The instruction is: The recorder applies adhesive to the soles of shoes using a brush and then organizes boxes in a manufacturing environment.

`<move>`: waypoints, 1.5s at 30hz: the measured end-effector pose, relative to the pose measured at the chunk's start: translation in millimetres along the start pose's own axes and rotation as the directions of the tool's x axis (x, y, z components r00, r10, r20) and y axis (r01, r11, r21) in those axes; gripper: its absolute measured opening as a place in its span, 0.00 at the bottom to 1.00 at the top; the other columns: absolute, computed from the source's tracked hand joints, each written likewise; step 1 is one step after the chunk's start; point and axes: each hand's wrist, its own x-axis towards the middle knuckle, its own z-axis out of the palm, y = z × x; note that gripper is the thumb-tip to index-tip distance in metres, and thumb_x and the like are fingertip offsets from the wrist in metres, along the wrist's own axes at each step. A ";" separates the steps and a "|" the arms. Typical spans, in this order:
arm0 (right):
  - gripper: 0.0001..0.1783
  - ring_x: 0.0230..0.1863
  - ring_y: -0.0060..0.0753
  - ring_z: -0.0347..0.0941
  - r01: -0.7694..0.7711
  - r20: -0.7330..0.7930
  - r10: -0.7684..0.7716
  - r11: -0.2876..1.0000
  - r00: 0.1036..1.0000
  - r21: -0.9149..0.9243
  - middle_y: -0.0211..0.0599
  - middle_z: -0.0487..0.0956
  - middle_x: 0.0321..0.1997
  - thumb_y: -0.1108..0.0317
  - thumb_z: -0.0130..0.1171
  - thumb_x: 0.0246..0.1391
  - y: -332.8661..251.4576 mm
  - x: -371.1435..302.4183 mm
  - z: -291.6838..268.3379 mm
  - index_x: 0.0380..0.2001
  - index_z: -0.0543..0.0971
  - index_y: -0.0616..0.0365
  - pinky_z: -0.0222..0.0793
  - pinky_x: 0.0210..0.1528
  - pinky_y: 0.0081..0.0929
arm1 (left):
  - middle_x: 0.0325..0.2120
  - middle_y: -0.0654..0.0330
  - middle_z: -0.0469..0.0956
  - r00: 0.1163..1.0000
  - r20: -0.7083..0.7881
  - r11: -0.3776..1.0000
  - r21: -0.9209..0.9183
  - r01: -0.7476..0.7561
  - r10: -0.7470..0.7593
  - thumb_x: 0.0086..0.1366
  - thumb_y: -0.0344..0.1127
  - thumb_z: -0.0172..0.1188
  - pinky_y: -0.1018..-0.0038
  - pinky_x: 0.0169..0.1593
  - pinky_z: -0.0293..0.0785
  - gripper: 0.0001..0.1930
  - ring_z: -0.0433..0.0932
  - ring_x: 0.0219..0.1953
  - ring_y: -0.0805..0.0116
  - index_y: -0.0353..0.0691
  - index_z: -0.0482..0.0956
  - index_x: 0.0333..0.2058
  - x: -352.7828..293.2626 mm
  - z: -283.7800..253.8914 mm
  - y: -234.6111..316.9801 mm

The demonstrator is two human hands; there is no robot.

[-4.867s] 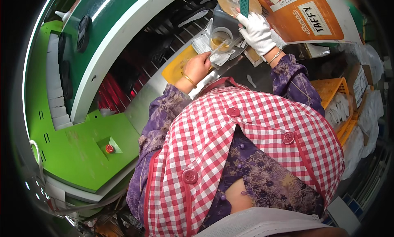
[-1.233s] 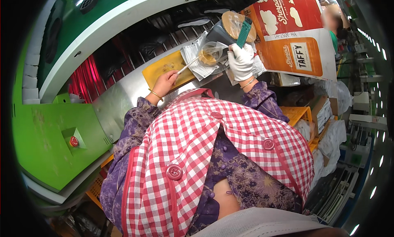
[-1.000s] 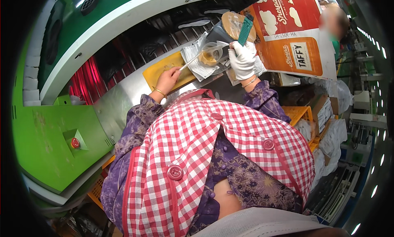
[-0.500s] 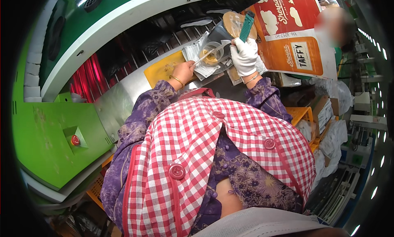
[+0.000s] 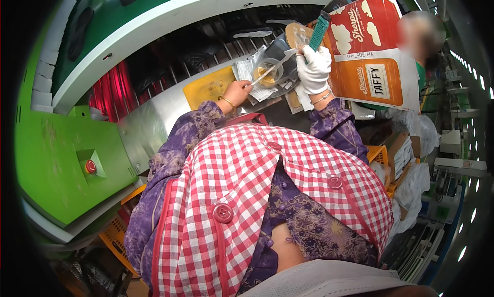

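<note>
My bare left hand (image 5: 237, 94), fingers closed, grips the end of a thin white brush (image 5: 267, 72). The brush slants over a clear plastic cup (image 5: 278, 72) with yellowish stuff in it. Its pale tip comes close to the fingers of my right hand. My right hand (image 5: 314, 70), in a white glove, is closed around a green, patterned, strap-like piece (image 5: 319, 32) with a dark upper end. The piece sticks up from the glove; its lower part is hidden. Beyond the glove lies a tan, sole-shaped piece (image 5: 297, 36). White packets (image 5: 244, 69) lie beside the cup.
A yellow board (image 5: 204, 87) lies left of the cup on a metal ledge (image 5: 154, 113). Behind run conveyor rollers (image 5: 226, 49) under a white-edged green machine. Printed red and orange sheets (image 5: 364, 65) stand at right, near another person. A red button (image 5: 90, 166) sits on the green housing.
The brush tip has moved right, closer to my gloved hand. The whole view has shifted slightly. Both hands keep their holds.
</note>
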 end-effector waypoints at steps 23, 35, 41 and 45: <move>0.08 0.32 0.41 0.67 -0.078 -0.021 0.076 0.989 0.997 -0.124 0.31 0.76 0.20 0.72 0.63 0.38 14.9 1.5 -16.6 0.24 0.75 0.48 0.64 0.37 0.36 | 0.30 0.52 0.79 0.971 -0.205 0.978 0.188 -0.087 0.126 0.59 0.36 0.57 0.69 0.37 0.73 0.12 0.79 0.31 0.57 0.38 0.79 0.40 -35.8 -52.5 3.1; 0.09 0.32 0.41 0.68 -0.050 -0.029 0.047 0.990 0.998 -0.133 0.31 0.78 0.21 0.71 0.64 0.38 13.5 11.4 -22.0 0.26 0.75 0.48 0.64 0.41 0.35 | 0.32 0.50 0.79 0.988 -0.081 0.924 0.373 -0.091 0.130 0.57 0.36 0.55 0.62 0.41 0.73 0.11 0.77 0.35 0.50 0.41 0.81 0.36 -2.3 -44.0 8.8; 0.11 0.33 0.41 0.68 -0.068 -0.021 0.067 0.994 0.998 -0.085 0.31 0.79 0.24 0.73 0.64 0.38 10.5 5.1 -23.9 0.28 0.76 0.47 0.64 0.40 0.35 | 0.32 0.51 0.79 0.992 -0.061 0.918 0.390 -0.075 0.107 0.57 0.36 0.55 0.62 0.41 0.73 0.10 0.77 0.35 0.50 0.41 0.82 0.34 13.6 -51.7 10.2; 0.13 0.34 0.40 0.69 -0.069 -0.025 0.068 0.996 0.997 -0.059 0.32 0.80 0.27 0.74 0.64 0.37 11.2 1.8 -26.4 0.30 0.76 0.47 0.64 0.40 0.33 | 0.31 0.51 0.79 0.988 -0.067 0.891 0.443 -0.096 0.140 0.57 0.36 0.54 0.61 0.40 0.73 0.10 0.77 0.35 0.50 0.41 0.82 0.34 20.6 -49.6 5.4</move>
